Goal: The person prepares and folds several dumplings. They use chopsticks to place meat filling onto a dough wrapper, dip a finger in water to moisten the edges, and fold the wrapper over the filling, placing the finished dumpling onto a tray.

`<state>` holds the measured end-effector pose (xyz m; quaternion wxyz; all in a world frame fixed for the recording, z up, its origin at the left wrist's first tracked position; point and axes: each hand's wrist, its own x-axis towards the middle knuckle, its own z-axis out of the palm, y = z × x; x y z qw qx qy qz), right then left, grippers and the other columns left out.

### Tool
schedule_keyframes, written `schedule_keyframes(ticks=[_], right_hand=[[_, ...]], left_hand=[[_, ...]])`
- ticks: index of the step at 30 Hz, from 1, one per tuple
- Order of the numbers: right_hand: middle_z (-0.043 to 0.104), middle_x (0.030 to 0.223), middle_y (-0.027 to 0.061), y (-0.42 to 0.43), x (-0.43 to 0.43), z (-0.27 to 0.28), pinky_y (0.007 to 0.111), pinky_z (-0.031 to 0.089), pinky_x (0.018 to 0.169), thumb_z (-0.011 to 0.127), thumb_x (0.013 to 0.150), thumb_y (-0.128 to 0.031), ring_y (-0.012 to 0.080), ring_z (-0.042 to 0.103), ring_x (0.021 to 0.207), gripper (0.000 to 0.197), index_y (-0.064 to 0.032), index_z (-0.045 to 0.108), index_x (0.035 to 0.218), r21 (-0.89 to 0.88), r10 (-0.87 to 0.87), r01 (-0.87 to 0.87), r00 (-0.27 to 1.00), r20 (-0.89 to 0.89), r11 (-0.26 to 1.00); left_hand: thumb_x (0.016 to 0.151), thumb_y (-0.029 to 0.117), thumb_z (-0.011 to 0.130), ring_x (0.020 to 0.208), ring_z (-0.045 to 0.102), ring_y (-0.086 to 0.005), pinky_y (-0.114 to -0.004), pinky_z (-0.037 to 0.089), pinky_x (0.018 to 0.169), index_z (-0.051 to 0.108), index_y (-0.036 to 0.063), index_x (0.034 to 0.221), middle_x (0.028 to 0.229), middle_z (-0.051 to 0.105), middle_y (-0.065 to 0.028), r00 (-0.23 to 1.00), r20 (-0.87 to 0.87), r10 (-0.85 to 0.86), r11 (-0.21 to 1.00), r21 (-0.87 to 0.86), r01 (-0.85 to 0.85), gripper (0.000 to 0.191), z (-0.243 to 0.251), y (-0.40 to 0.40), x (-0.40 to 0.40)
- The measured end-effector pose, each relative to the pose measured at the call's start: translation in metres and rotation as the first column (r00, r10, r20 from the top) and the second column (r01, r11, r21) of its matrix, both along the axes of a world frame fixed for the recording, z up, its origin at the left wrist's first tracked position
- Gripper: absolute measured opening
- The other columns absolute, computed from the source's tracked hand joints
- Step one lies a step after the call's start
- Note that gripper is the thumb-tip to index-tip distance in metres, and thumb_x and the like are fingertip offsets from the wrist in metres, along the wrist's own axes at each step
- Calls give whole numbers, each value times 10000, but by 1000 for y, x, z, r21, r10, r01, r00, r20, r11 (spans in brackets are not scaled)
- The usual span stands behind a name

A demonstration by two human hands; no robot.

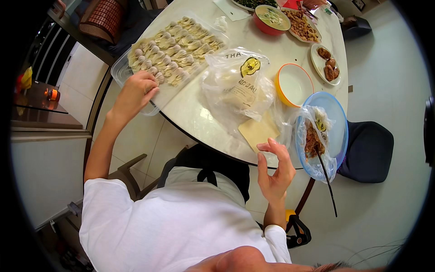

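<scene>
Rows of folded wontons (173,51) fill a clear plastic tray (119,66) at the table's left. My left hand (136,91) reaches to the tray's near corner, its fingertips at a wonton there; whether they grip it cannot be told. Over the table's near edge, my right hand (277,166) is raised with thumb and fingers apart, holding nothing. Just beyond it lies a square wonton wrapper (260,131), beside a printed plastic bag (238,85). On the right, a blue plastic plate (341,136) bears a bag of minced filling (311,141) with a dark chopstick (328,185) stuck in it.
An orange-rimmed bowl (295,85) stands behind the blue plate. Farther back are an oval plate of browned food (314,64), a red soup bowl (268,30) and a plate of diced food (300,25). A dark chair (370,151) is at the right.
</scene>
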<state>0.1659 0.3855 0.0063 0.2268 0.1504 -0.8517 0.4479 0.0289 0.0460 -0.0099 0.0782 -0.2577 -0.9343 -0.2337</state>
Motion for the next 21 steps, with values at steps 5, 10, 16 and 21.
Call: schedule_keyframes(ticks=[5,10,16,21], right_hand=[[648,860,151,3,0,-1,332,497,722,627,763,107,261,631,771,383,21,564,1131,11,-17,17,1000,10,1000],[646,852,148,10,5,-6,316,501,699,629,772,98,245,628,756,354,23,577,1114,24,-118,117,992,46,993],[663,851,123,17,-2,-18,322,510,676,655,762,72,236,623,744,360,3,588,1110,120,-259,246,960,105,962],[661,837,116,20,-6,-20,326,499,701,679,704,63,246,617,775,431,-27,595,1118,143,-132,104,969,207,984]], left_hand=[[714,-12,672,784,596,-286,-360,470,714,591,-28,743,799,613,-127,997,-37,65,998,9,-65,88,-2,2,-1],[704,-26,656,708,587,-301,-357,466,658,570,-18,749,758,598,-141,985,56,162,978,123,-168,97,-1,13,-3],[709,-17,645,731,590,-296,-358,463,638,571,15,769,743,589,-116,989,-80,123,990,-60,-128,101,-3,4,-4],[705,-23,662,773,603,-278,-349,480,665,597,36,790,827,617,-91,947,-294,132,991,25,-130,123,24,39,14]])
